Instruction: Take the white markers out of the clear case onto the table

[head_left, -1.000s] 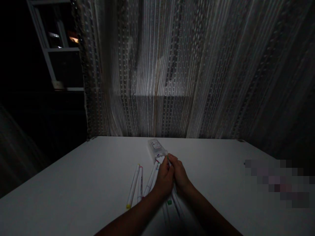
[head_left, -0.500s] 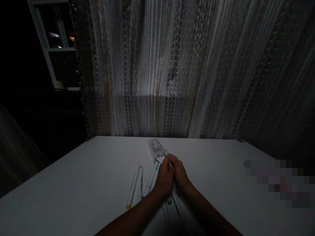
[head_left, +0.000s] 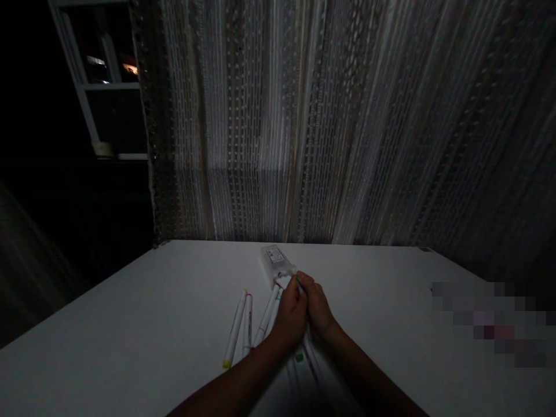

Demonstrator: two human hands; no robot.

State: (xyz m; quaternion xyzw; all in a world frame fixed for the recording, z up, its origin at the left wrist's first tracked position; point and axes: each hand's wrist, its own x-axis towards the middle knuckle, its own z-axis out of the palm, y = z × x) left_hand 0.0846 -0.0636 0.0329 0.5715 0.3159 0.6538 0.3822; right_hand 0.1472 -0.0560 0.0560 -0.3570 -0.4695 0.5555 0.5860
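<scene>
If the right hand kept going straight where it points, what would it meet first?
Probably the whitish, translucent plastic package with a printed label, just ahead of the right hand, though depth is unclear.

Markers (head_left: 235, 328) on table (head_left: 152, 324), curtain (head_left: 278, 116) behind

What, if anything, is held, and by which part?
The left hand and right hand seemingly clasp a green-tipped marker near its far end; exact grip hidden.
</scene>
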